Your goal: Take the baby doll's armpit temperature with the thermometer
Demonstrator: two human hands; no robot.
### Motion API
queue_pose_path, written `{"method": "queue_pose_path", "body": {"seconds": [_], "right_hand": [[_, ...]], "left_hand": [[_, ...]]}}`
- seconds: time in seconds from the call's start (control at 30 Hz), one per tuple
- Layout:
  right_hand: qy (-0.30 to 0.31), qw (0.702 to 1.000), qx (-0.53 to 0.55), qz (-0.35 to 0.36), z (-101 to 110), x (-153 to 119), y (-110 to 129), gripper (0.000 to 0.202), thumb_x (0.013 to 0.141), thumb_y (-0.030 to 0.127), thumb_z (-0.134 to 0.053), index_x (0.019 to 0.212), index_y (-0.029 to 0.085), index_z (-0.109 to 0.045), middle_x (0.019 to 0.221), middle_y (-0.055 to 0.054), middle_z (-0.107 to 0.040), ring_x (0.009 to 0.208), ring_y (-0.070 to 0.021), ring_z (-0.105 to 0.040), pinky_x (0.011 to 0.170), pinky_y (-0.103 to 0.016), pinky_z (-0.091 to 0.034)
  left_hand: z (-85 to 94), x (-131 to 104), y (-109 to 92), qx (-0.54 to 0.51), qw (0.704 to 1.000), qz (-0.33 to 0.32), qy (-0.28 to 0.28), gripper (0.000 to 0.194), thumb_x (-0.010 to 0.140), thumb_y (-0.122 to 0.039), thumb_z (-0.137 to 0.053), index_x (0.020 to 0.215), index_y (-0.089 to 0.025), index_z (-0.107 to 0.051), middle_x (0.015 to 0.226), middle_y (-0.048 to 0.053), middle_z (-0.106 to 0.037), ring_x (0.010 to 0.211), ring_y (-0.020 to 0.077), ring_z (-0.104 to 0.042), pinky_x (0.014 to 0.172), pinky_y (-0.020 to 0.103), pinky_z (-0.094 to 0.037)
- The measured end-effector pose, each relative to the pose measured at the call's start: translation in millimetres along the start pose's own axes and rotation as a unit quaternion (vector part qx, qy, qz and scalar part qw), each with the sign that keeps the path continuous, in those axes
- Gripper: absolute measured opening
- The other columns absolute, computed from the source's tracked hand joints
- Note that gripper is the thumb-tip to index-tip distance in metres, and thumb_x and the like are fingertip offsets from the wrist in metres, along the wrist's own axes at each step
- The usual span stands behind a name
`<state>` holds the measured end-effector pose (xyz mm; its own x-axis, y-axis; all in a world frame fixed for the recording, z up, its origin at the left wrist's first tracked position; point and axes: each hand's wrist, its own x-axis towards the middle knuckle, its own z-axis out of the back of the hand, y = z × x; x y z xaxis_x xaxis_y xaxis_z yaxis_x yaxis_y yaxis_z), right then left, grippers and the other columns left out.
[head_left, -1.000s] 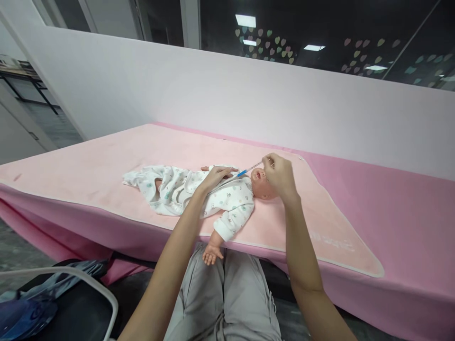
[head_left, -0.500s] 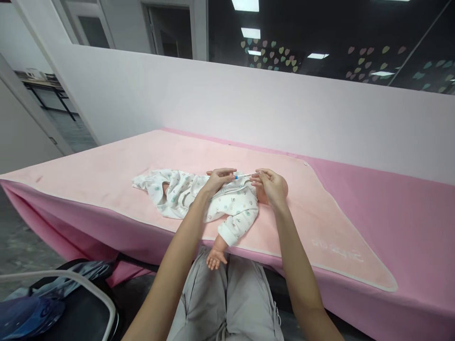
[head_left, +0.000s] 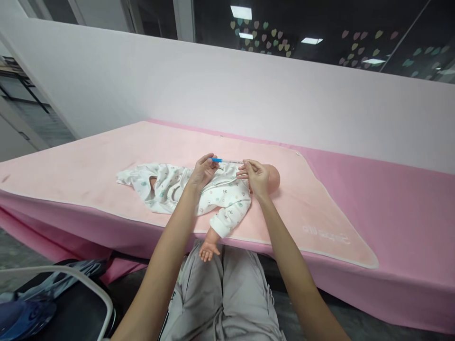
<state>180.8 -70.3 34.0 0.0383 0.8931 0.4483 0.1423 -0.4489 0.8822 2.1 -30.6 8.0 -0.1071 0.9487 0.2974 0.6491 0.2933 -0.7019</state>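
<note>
A slim thermometer (head_left: 232,162), pale along its stem with a bright blue end, is held level above the chest of a baby doll (head_left: 227,201). My left hand (head_left: 204,171) pinches its blue end. At the other end, my right hand (head_left: 257,177) grips the pale tip between thumb and finger, its other fingers loosely spread. The doll lies on its back in a white patterned outfit, head to the right, partly hidden behind my right hand. One doll arm hangs over the table's front edge.
Under the doll, a peach mat (head_left: 88,161) covers part of the pink tablecloth (head_left: 391,208). A white wall (head_left: 249,94) rises behind the table. At lower left stands a chair (head_left: 88,289) with a blue item and grey cloth on it.
Both hands have lifted the thermometer slightly off the doll's chest and turned it, so more of the blue end shows. The camera view has tilted down and shifted.
</note>
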Motion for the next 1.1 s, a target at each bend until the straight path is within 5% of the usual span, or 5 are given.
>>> {"method": "queue_pose_path", "body": {"seconds": [0.2, 0.37, 0.63, 0.73, 1.1], "right_hand": [[-0.081, 0.989, -0.083, 0.087, 1, -27, 24, 0.028, 0.082, 0.044, -0.052, 0.09, 0.018, -0.061, 0.081, -0.003, -0.065, 0.071, -0.0149, -0.067, 0.061, -0.027, -0.059], [-0.202, 0.91, -0.298, 0.205, 31, -93, 41, 0.019, 0.085, 0.032, -0.052, 0.093, 0.02, -0.065, 0.089, -0.006, -0.069, 0.079, -0.0173, -0.066, 0.067, -0.029, -0.056], [-0.046, 0.75, -0.629, 0.2, 79, -152, 0, 0.02, 0.088, 0.02, -0.046, 0.085, 0.019, -0.065, 0.079, -0.006, -0.069, 0.075, -0.0185, -0.065, 0.064, -0.029, -0.05], [0.006, 0.713, -0.689, 0.127, 74, -142, -1, 0.021, 0.088, 0.024, -0.047, 0.078, 0.018, -0.064, 0.076, -0.008, -0.067, 0.075, -0.022, -0.062, 0.061, -0.03, -0.046], [0.127, 0.741, -0.644, 0.141, -11, -14, -12, 0.029, 0.092, 0.019, -0.032, 0.095, 0.014, -0.06, 0.091, -0.009, -0.066, 0.083, -0.0175, -0.06, 0.072, -0.025, -0.042]], "left_hand": [[-3.0, -9, -5, 0.072, 0.991, 0.057, 0.095, 0.037, 0.05, -0.026, -0.083, 0.084, -0.022, -0.069, 0.086, 0.003, -0.069, 0.1, 0.0223, -0.06, 0.089, 0.036, -0.044], [-16.3, -16, -7, 0.231, 0.955, 0.109, 0.149, 0.047, 0.052, -0.026, -0.082, 0.097, -0.018, -0.07, 0.099, 0.01, -0.069, 0.1, 0.0253, -0.06, 0.09, 0.037, -0.044], [-21.3, -18, 1, 0.422, 0.887, 0.043, 0.18, 0.033, 0.065, -0.036, -0.072, 0.09, -0.016, -0.073, 0.088, 0.009, -0.072, 0.083, 0.0228, -0.063, 0.074, 0.031, -0.046], [-19.8, -18, 0, 0.428, 0.879, 0.046, 0.204, 0.029, 0.065, -0.036, -0.07, 0.087, -0.016, -0.074, 0.083, 0.008, -0.072, 0.077, 0.0215, -0.062, 0.067, 0.029, -0.045], [-16.5, -15, 3, 0.376, 0.914, 0.021, 0.15, 0.025, 0.064, -0.035, -0.07, 0.08, -0.016, -0.073, 0.083, 0.007, -0.071, 0.082, 0.0212, -0.063, 0.077, 0.031, -0.046]]}}
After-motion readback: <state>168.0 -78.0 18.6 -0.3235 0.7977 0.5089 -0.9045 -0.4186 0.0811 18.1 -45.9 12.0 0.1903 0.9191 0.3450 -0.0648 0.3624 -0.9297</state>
